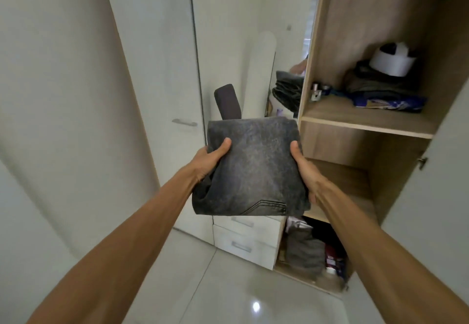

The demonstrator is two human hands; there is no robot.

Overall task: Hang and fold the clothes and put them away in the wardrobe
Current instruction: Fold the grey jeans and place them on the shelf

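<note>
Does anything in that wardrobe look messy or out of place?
The jeans, held by the left hand and right hand, are neatly folded. The upper shelf looks untidy: a blue cloth lies crumpled in front of dark clothes, with a white object perched on top.
</note>
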